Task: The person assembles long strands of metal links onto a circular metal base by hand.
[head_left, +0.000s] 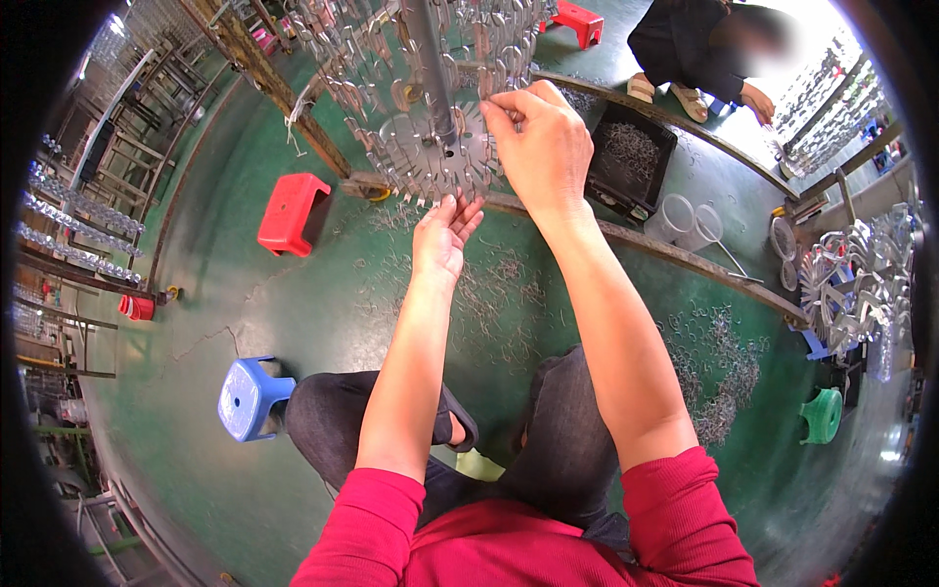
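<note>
In front of me hangs a tall round rack with a thick grey centre pole (pixel 423 68) and a slotted metal disc (pixel 430 157) at its lower end. Shiny curved metal pieces (pixel 337 49) hang all around it in tiers. My right hand (pixel 548 147) is at the rack's right side, thumb and forefinger pinched together; whatever lies between them is too small to make out. Below the disc's near rim, my left hand (pixel 442 240) is turned palm up. Its thumb and forefinger close at the rim beside a small metal piece, and the other fingers are loosely curled.
Loose metal hooks (pixel 719 372) litter the green floor. A black crate (pixel 631 161) of small metal parts and clear plastic tubs (pixel 675 220) stand right, by a long beam (pixel 675 252). Red (pixel 291 213), blue (pixel 249 399) and green stools (pixel 822 416) stand around. Another person (pixel 694 49) crouches at far right.
</note>
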Demonstrator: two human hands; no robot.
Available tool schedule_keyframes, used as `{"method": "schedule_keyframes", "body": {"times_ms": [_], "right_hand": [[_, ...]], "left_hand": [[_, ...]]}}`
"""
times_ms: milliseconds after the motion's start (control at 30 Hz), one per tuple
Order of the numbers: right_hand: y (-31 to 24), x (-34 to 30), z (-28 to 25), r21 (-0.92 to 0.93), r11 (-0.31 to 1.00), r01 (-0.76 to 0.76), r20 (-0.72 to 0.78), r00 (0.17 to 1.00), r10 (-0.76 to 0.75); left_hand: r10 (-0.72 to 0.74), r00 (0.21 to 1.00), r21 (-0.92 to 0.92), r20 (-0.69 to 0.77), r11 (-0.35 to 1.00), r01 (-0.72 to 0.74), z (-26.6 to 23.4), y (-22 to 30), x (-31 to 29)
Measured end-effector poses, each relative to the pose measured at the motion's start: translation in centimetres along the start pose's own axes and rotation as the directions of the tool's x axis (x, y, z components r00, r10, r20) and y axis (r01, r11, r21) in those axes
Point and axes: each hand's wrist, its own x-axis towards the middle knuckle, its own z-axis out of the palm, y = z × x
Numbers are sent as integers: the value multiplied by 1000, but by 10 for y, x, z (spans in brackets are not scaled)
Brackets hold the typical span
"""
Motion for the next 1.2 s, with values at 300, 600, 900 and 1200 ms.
{"method": "schedule_keyframes", "body": {"times_ms": [300,600,900,1200], "right_hand": [[-13,-5,-9,15,1000,10,-67,998,-9],[-21,-8,8,60,991,120,-94,989,-114],[-25,-4,-5,90,992,91,-71,994,-85],[-20,7,-8,138,986,95,-139,987,-75]], "left_hand": [[12,1000,-12,-9,1000,-12,-1,0,-3],[29,999,1,-17,1000,-29,-5,-3,-3],[19,1000,-11,12,1000,-19,-4,-1,-4],[18,1000,2,1,1000,-18,1,-2,-5]]}}
